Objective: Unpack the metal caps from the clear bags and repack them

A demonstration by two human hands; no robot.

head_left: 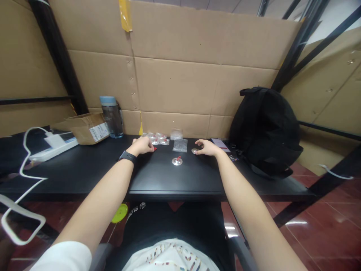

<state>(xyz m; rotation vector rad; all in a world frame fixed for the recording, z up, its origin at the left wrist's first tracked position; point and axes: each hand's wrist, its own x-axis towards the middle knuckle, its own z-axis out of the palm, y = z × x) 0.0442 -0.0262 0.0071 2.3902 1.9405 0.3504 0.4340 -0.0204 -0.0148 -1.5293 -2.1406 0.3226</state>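
Near the back of the black table, my left hand (143,145) is closed with its fingertips pinched on a small red piece (155,149). My right hand (208,147) is curled at a clear round disc (194,151), its thumb against the disc and the index finger raised above it; its other fingertips are hidden. Between the hands, closer to me, a second clear disc with a red piece standing on its middle (177,161) lies flat. Behind it lies a clear plastic packet (180,145). Several small clear packets with red bits (159,139) lie just beyond my left hand.
A cardboard box (87,130), a water bottle (112,118) and a white power strip (53,150) with a cable stand left. On the right are a phone (220,144), keys (233,158) and a large black backpack (266,131). A cardboard wall (175,82) closes the back.
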